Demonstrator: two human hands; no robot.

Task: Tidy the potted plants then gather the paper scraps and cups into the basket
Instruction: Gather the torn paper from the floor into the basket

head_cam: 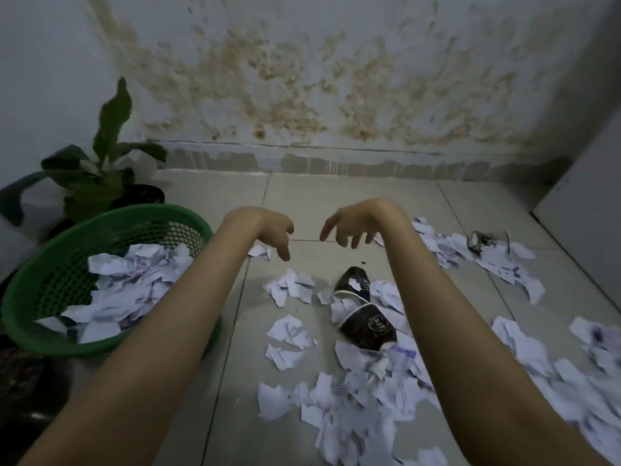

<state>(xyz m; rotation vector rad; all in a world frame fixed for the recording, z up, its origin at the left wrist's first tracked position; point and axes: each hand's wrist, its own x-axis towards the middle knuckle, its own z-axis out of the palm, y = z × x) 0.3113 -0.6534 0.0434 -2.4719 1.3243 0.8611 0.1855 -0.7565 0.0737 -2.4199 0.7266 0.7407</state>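
Left hand (274, 235) & right hand (349, 227) hang over the floor, fingers loose, drooping, holding nothing, prob. poised for the next scoop. Below them: two dark crushed cups (364, 314) amid paper scraps (353, 398). Basket (37, 331) at left, part-filled w/ scraps; potted plant (100, 163) behind it.

Pale tiled floor (336, 203), white wall (302, 79) blotched with brown stains, grey strip along its base — dim, flat light
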